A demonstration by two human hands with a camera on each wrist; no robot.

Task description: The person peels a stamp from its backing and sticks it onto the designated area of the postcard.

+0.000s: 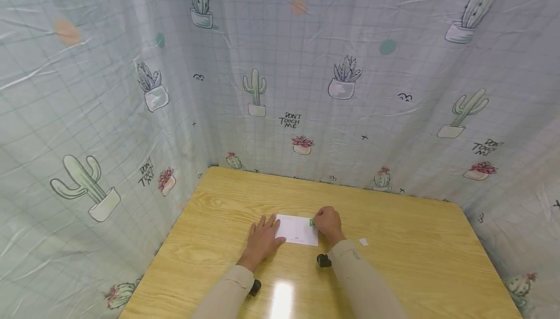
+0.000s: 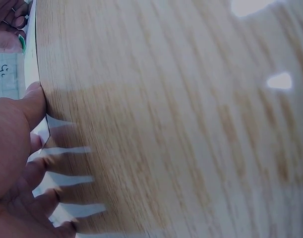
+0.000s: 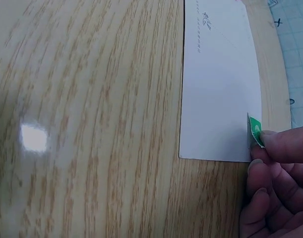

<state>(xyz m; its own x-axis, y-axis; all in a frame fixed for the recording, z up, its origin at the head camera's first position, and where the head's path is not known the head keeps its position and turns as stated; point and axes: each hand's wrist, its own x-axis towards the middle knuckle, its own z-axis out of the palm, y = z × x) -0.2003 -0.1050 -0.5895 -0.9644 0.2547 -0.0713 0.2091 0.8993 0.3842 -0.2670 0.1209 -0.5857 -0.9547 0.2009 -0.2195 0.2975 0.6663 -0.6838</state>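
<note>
A white envelope (image 1: 294, 232) with small faint print lies flat on the wooden table. My left hand (image 1: 262, 239) rests on its left end, fingers spread and straight, the thumb near its lower edge. Over the envelope's upper right corner, my right hand (image 1: 328, 221) pinches a small green stamp (image 1: 311, 222) between thumb and forefinger. Seen from the right wrist, the stamp (image 3: 256, 129) stands tilted up at the envelope's corner, and part of it is hidden by the fingertips. The left wrist view shows the left hand (image 2: 15, 153) low against the tabletop.
A small white scrap of paper (image 1: 363, 241) lies on the table (image 1: 407, 251), right of the right wrist. Behind and beside the table hangs a cactus-print curtain (image 1: 280, 66). Black wrist cameras, one of them (image 1: 323, 260) near the right sleeve, sit under both forearms.
</note>
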